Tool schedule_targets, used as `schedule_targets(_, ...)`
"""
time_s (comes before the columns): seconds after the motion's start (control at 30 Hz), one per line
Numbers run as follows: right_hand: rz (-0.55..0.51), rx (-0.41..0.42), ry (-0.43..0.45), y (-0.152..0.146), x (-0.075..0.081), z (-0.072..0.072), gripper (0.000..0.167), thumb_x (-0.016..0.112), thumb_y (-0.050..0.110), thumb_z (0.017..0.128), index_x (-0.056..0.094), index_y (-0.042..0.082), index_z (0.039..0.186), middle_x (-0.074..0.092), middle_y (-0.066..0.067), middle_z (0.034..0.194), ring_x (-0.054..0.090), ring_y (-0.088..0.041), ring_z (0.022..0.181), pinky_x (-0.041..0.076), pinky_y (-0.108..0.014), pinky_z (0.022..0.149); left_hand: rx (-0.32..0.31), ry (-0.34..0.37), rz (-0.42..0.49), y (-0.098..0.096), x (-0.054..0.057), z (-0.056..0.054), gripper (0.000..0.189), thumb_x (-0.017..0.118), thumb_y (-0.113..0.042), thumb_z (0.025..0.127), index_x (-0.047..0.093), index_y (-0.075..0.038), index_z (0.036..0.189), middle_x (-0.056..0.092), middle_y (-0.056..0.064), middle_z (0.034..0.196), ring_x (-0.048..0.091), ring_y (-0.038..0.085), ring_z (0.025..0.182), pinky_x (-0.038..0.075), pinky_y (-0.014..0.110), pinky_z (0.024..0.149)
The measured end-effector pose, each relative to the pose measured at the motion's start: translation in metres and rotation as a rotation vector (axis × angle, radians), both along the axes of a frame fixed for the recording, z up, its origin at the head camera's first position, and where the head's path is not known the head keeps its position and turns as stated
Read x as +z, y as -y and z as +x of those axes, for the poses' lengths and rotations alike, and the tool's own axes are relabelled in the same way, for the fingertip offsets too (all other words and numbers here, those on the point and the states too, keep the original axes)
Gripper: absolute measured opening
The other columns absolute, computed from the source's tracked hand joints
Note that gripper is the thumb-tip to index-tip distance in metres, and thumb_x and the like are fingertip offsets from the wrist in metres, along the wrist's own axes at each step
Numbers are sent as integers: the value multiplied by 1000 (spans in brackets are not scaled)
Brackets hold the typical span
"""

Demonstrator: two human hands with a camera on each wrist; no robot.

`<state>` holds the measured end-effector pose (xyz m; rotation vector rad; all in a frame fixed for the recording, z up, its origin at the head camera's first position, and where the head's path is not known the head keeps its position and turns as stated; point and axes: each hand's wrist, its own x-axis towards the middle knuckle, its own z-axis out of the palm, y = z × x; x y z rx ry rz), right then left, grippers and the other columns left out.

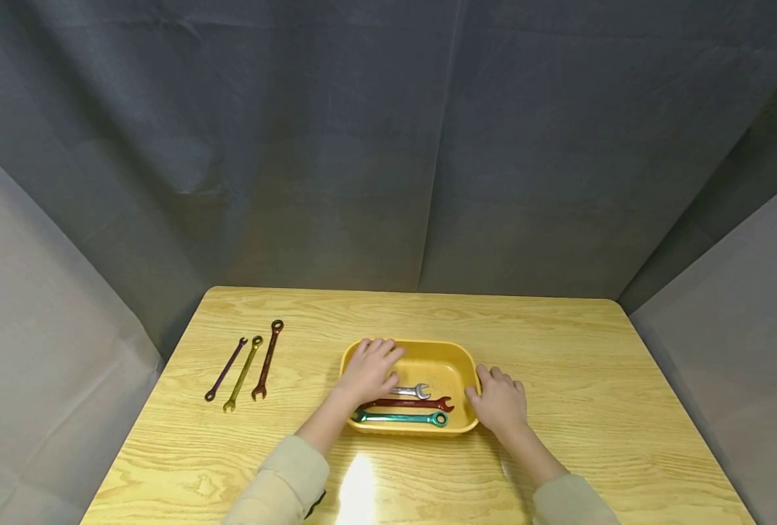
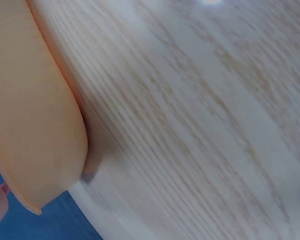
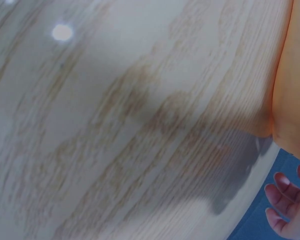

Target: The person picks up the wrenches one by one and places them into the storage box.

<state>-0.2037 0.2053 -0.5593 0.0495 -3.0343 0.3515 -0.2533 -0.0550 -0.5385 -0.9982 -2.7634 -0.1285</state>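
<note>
A person's left hand (image 1: 370,372) is over the left end of a yellow tray (image 1: 437,368), fingers loosely spread, thumb near a silver wrench (image 1: 418,391) inside, while the right hand (image 1: 501,401) is at the opposite rim (whether it pinches there cannot be told). Handling the tray well seems to call for even, level pressure at both ends, lest the red wrench (image 1: 415,403) and teal wrench (image 1: 401,418) slide; on the tabletop (image 1: 592,379), three more wrenches (image 1: 268,361) lie well apart, leftward.
</note>
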Motion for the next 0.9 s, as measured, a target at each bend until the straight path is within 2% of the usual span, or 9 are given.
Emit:
schedule_targets(0.33, -2, 3, -13, -1, -1, 0, 39, 52, 35, 86, 53, 8, 114, 57, -14, 97, 55, -33, 88, 39, -52, 77, 103, -69, 105, 16, -1, -6, 40, 55, -27, 83, 50, -19, 122, 51, 2, 120, 46, 20, 110, 32, 43, 98)
schedule_targets(0.67, -3, 6, -17, -1, 1, 0, 38, 52, 34, 86, 53, 8, 115, 57, -15, 99, 55, -35, 90, 39, -52, 78, 243, -49, 169, 35, -4, -8, 43, 50, -30, 86, 49, -15, 126, 50, 4, 122, 43, 23, 111, 29, 44, 100)
schedule_targets(0.9, -5, 6, -2, 0, 1, 0, 38, 51, 35, 86, 53, 8, 114, 56, -15, 99, 55, -34, 90, 38, -52, 77, 315, -55, 238, 50, -6, -10, 43, 56, -28, 84, 51, -13, 124, 51, 6, 120, 44, 25, 110, 29, 46, 99)
